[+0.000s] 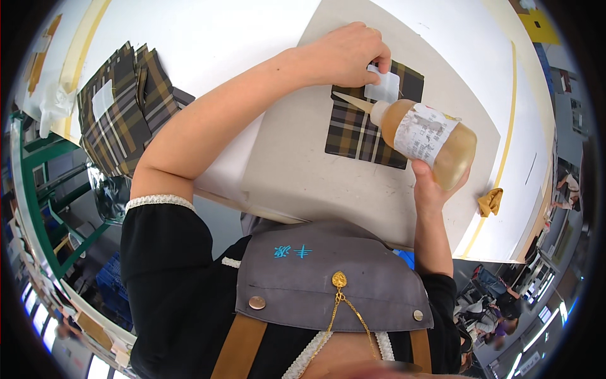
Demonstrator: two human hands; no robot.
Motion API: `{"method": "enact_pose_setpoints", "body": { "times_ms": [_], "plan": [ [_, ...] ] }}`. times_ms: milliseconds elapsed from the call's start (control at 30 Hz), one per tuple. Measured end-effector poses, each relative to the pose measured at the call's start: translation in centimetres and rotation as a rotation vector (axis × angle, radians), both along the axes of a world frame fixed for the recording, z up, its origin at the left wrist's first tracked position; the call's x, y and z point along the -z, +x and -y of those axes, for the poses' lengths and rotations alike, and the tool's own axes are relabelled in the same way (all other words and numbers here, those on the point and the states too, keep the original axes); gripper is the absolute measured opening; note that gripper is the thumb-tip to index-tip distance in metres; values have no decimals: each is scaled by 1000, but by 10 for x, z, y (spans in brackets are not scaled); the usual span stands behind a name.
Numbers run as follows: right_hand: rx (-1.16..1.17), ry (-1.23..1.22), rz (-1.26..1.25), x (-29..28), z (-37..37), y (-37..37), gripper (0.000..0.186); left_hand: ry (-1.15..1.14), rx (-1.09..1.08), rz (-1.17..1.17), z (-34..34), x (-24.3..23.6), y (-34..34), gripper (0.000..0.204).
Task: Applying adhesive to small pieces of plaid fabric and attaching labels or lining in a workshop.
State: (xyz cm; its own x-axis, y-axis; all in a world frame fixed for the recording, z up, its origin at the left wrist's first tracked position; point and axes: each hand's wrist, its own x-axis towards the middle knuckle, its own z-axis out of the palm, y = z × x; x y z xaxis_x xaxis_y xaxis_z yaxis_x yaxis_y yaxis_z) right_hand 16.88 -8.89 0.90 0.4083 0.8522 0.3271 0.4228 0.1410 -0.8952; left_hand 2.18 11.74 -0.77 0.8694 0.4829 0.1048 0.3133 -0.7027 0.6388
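Observation:
A plaid fabric piece (pixel 346 140) in dark brown, tan and white lies flat on a grey board (pixel 297 170). Near its far edge, my left hand (pixel 348 55) pinches a small pale translucent patch (pixel 383 87) between thumb and fingers, against the cloth. My right hand (pixel 435 186) is wrapped round a squeeze bottle (pixel 467 148) of amber liquid, probably glue, with a torn white label. The bottle is tilted on its side over the fabric, and its long tapered nozzle (pixel 353 101) points left, just beneath my left hand.
At the left, a stack of plaid pieces (pixel 120 136) carries another pale patch (pixel 103 100). A crumpled mustard-coloured scrap (pixel 490 202) rests on the white table (pixel 252 25) at the right. Beside the table stands a green metal frame (pixel 38 155). People are in the background at right.

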Motion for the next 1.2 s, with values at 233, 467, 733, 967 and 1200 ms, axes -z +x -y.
{"method": "enact_pose_setpoints", "body": {
  "times_ms": [233, 467, 733, 967, 1200],
  "plan": [
    [8, -31, 7, -3, -5, 1, 92, -17, 6, -15, 1, -2, 0, 14],
    [52, -41, -208, -10, -8, 0, 69, 27, 7, 21, 1, 4, 0, 14],
    [-18, -176, -202, -12, 10, 10, 71, 49, 22, 59, 0, 6, 1, 13],
    [-3, 18, -1250, -14, 12, 41, 60, 81, 18, 33, 3, 3, 2, 14],
    [136, 270, -1249, 7, 19, 100, 54, 276, 26, 93, 8, 3, 14, 35]
  ]
}}
